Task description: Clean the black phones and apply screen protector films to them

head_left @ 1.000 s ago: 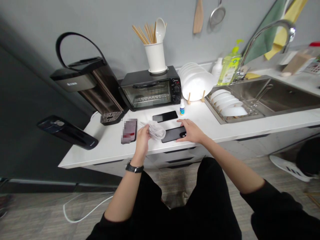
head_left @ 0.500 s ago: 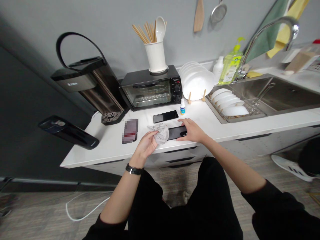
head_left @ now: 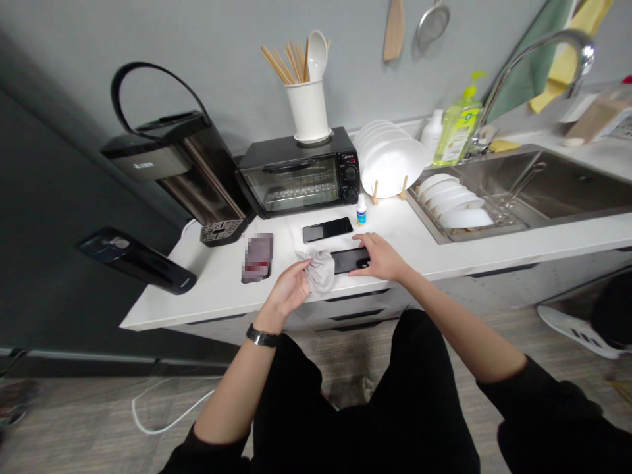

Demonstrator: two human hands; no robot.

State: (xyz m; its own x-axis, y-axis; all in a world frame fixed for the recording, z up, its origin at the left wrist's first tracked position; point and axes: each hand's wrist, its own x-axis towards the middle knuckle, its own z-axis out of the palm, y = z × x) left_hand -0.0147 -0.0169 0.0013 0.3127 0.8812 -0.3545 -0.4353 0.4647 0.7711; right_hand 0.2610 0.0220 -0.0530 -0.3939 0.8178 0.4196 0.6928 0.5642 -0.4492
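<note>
A black rectangular phone (head_left: 347, 261) lies on the white countertop (head_left: 217, 301), one end held between thumb and fingers of the right hand (head_left: 382, 258); the left hand's fingers (head_left: 299, 266) pinch a crumpled pale-grey cloth (head_left: 322, 272) over the other end.

Kitchen counter, apparently, with sink (head_left: 582, 204), toaster oven (head_left: 299, 181), racked plates (head_left: 392, 164), hanging spatula (head_left: 394, 31)

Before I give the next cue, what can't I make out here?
In the head view:
Gripped phone: left end hidden by the cloth, right edge partly by the right hand.
Leftmost phone: screen pixelated.
Small bottle: label too small.
Sink: right end cut off by frame edge.
</note>
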